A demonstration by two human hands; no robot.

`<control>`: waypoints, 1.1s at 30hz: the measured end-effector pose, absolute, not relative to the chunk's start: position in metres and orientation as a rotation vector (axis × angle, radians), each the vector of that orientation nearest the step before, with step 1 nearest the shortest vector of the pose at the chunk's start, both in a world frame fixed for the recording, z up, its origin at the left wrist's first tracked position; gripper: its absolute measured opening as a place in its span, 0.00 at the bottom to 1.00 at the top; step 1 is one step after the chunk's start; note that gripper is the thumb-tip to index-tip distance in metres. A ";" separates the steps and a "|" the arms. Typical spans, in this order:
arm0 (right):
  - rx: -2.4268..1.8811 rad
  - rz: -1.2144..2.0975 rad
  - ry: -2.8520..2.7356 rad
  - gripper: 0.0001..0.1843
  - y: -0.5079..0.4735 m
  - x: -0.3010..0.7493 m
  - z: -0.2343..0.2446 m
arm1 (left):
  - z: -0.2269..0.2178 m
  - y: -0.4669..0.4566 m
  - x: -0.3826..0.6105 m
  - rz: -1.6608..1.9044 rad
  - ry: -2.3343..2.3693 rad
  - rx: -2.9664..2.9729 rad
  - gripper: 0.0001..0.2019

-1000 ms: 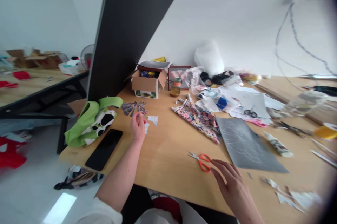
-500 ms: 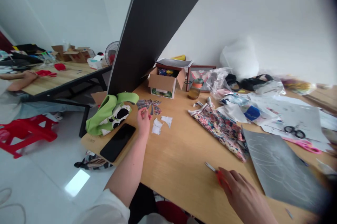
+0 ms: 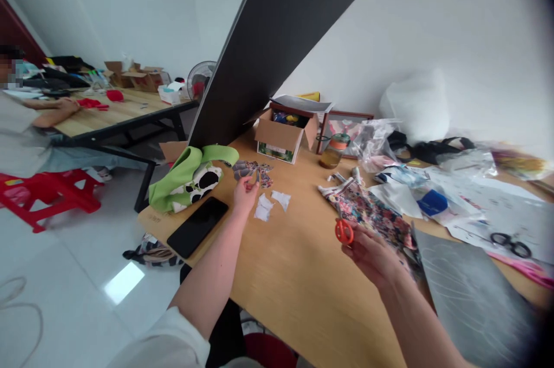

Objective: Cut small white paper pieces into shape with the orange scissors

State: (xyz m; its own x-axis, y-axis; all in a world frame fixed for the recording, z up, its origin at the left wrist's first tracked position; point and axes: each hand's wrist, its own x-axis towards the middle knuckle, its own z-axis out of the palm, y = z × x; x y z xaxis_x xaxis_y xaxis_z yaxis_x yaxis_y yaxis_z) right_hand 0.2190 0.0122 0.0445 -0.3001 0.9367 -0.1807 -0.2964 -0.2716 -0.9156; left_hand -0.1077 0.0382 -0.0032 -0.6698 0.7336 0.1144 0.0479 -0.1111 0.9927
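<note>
My right hand point(image 3: 374, 252) is closed on a small pair of scissors with red-orange handles point(image 3: 344, 232). Their blades point away from me, beside the floral fabric point(image 3: 372, 206). At the left, my left hand point(image 3: 246, 192) pinches what looks like a small grey fabric scrap point(image 3: 258, 174) at its fingertips. Patterned scraps point(image 3: 265, 180) lie on the table just beyond those fingers. Two pale scraps point(image 3: 264, 207) rest to the right of the left hand.
A black phone point(image 3: 198, 226) and green cloth point(image 3: 175, 180) lie near the left edge. Behind stand an open cardboard box point(image 3: 279, 134) and a jar point(image 3: 332, 154). A grey sheet point(image 3: 467, 287), black scissors point(image 3: 511, 244) and pink scissors point(image 3: 526, 269) are rightward. Another person sits far left.
My right hand has lifted the red-handled scissors up and away from me, turning them towards the floral fabric. My left hand stays by the scraps, a grey strip now showing at its fingertips. The view has shifted.
</note>
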 end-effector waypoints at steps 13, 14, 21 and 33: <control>-0.685 1.952 -0.689 0.30 0.022 0.213 0.002 | -0.012 0.042 -0.116 1.833 1.881 0.994 0.10; -0.682 1.946 -0.686 0.31 0.022 0.214 0.000 | -0.012 0.042 -0.116 1.833 1.880 0.998 0.10; -0.710 1.990 -0.682 0.33 0.019 0.212 -0.002 | -0.007 0.038 -0.113 1.870 1.867 1.010 0.12; -0.616 1.968 -0.673 0.30 0.019 0.210 0.001 | 0.013 0.028 -0.105 2.010 1.854 0.937 0.16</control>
State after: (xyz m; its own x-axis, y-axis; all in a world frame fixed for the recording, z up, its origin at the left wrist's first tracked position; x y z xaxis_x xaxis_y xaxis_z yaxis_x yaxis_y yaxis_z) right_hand 0.2103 0.0187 0.0014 -0.4374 0.8872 -0.1466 -0.6120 -0.4131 -0.6744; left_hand -0.1053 0.0280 0.0129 -0.7617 0.5820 0.2847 0.2370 -0.1587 0.9585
